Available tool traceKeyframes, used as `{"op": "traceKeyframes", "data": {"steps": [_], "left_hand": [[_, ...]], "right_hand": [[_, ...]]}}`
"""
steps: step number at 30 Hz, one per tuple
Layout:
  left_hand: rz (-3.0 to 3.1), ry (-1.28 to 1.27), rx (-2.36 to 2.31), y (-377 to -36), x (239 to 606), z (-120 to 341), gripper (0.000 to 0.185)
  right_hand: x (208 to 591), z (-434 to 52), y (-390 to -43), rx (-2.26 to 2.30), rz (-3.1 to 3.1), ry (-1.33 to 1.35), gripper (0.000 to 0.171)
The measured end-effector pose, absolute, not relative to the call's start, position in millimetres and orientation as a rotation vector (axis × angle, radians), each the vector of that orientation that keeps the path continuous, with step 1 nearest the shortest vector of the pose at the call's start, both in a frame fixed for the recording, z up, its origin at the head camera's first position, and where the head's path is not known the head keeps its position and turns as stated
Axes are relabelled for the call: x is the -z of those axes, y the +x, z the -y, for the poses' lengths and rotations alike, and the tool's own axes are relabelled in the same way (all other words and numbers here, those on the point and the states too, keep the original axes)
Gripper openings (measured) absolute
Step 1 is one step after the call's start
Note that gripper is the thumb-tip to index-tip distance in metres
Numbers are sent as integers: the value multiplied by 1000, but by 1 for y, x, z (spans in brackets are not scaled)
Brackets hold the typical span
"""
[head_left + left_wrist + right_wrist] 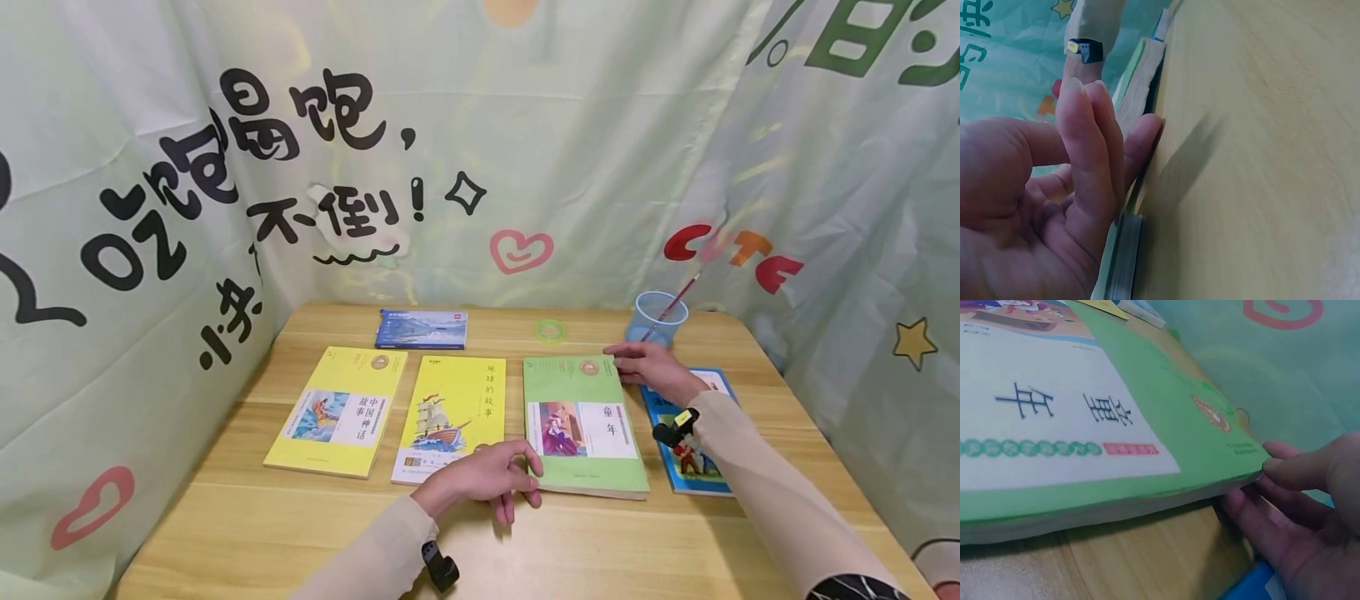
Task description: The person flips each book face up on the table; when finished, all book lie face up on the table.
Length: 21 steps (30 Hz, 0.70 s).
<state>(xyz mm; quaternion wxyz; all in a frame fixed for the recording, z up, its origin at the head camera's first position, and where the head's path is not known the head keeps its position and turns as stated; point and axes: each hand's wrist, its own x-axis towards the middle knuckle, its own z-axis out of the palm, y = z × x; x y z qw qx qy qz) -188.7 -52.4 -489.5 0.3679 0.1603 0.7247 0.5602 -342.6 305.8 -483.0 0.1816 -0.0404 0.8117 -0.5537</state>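
Wooden table [300,533]: left hand [487,479] touches green book [581,392] at 7 o'clock, fingers relaxed; right hand [648,367] pinches its 1 o'clock corner.

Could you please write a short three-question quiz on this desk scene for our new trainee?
1. True or false: the right hand touches the far right corner of the green book.
2. Which book does the left hand touch at its near left corner? A) the blue book by the cup B) the green book C) the small blue booklet at the back
3. Fill in: the blue plastic cup holds a ____.

Key
1. True; the right wrist view shows fingertips at that corner.
2. B
3. A thin red stick, perhaps a pen or a brush; its kind cannot be told.
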Motion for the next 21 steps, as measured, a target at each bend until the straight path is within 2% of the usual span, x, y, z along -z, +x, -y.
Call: {"op": "traceKeyframes", "data": {"steps": [14,21], "left_hand": [[-1843,339,-1432,-187,486,54,11],[-1853,366,-1434,-191,480,59,11]], "right_hand": [[466,-293,-339,1377,-2430,-60,40],[459,-296,-331,1448,-2486,-59,42]]}}
